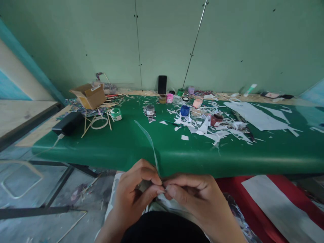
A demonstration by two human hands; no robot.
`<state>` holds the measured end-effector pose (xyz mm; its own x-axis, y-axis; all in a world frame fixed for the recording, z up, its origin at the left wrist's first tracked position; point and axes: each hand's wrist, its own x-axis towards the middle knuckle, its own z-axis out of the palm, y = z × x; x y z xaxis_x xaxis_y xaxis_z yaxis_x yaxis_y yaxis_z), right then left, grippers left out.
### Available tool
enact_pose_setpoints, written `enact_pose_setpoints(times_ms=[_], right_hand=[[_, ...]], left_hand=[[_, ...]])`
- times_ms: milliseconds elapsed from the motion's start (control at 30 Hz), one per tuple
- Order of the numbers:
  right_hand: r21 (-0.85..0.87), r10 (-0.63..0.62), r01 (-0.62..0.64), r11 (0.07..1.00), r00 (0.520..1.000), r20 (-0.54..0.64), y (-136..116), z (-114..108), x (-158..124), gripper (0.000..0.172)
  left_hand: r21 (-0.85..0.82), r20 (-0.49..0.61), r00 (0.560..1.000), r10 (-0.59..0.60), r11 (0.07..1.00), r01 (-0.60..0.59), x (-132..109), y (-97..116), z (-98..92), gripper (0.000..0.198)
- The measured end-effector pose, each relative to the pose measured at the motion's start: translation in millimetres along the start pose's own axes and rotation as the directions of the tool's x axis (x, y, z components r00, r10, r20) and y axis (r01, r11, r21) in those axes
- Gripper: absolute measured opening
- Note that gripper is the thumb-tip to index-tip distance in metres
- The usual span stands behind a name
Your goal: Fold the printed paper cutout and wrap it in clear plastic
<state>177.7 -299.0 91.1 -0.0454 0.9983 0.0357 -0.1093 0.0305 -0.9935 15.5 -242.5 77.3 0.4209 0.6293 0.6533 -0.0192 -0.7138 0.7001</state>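
Observation:
Close above my lap, both hands meet fingertip to fingertip in front of the table's near edge. My left hand (140, 189) is closed in a pinch, thumb against forefinger. Facing it, my right hand (194, 194) pinches in the same way, its thumb and forefinger touching the left fingertips. A thin, clear plastic strip (150, 141) curves up from between them over the green table cover (121, 141). The strip's lower end is hidden by my fingers. A tiny bit of something shows at the pinch, too small to name.
White paper scraps (217, 136) lie around a blue paint jar (184, 110) and a dark red jar (216, 119). A grey jar (150, 110) and a green-labelled jar (116, 114) stand left. Beyond are a cardboard box (91, 97), black block (68, 123) and phone (162, 84).

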Motion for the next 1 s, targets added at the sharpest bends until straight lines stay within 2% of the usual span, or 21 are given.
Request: enact_pose_setpoints(times_ms=[200,300,367,400,467,500,533,633,733,833,900,1000], right_hand=[[-0.082,-0.02,0.016,0.997,0.999,-0.042,6.1,1.6,-0.6,0.015],[-0.204,-0.137,0.111,0.973,0.983,-0.118,9.3,4.8,3.3,0.014],[-0.378,-0.333,0.244,0.893,0.923,-0.192,11.5,7.1,8.1,0.012],[-0.487,-0.455,0.312,0.816,0.866,-0.206,12.9,8.3,10.5,0.012],[-0.666,-0.647,0.413,0.621,0.749,-0.139,17.1,10.8,14.1,0.015],[-0.717,-0.695,0.447,0.535,0.716,-0.072,20.3,12.2,14.7,0.016],[-0.744,-0.708,0.473,0.471,0.706,0.001,24.5,13.8,14.5,0.018],[-0.768,-0.637,0.524,0.37,0.744,0.201,42.8,18.9,9.9,0.021],[-0.774,-0.558,0.562,0.291,0.757,0.34,64.2,22.6,5.2,0.019],[-0.775,-0.488,0.568,0.278,0.778,0.396,75.3,23.0,4.1,0.019],[-0.762,-0.438,0.55,0.342,0.811,0.388,72.5,21.1,4.2,0.019],[-0.716,-0.423,0.494,0.493,0.856,0.299,57.1,12.7,6.2,0.019]], left_hand=[[0.073,0.008,1.0,0.011,0.997,-0.012,0.3,-0.3,-0.7,0.002],[0.148,0.008,1.0,-0.015,0.989,0.014,-2.1,-0.4,1.0,0.008],[0.122,-0.022,0.992,-0.124,0.985,0.126,-4.4,-1.3,4.4,0.009],[0.054,-0.054,0.976,-0.209,0.976,0.211,-5.2,-2.3,6.3,0.011],[-0.163,-0.122,0.905,-0.408,0.908,0.387,-5.1,-5.9,9.5,0.026],[-0.272,-0.147,0.853,-0.501,0.849,0.452,-3.8,-8.4,10.1,0.036],[-0.359,-0.164,0.802,-0.575,0.792,0.494,-1.7,-11.4,9.8,0.045],[-0.463,-0.187,0.697,-0.692,0.688,0.559,8.3,-21.6,5.0,0.062],[-0.498,-0.168,0.669,-0.724,0.648,0.576,18.0,-29.9,-1.1,0.063],[-0.535,-0.194,0.695,-0.692,0.669,0.516,22.5,-32.9,-3.6,0.048],[-0.54,-0.179,0.742,-0.646,0.695,0.475,23.0,-31.7,-3.5,0.04],[-0.493,-0.071,0.796,-0.601,0.715,0.496,22.6,-26.7,-2.6,0.037]])
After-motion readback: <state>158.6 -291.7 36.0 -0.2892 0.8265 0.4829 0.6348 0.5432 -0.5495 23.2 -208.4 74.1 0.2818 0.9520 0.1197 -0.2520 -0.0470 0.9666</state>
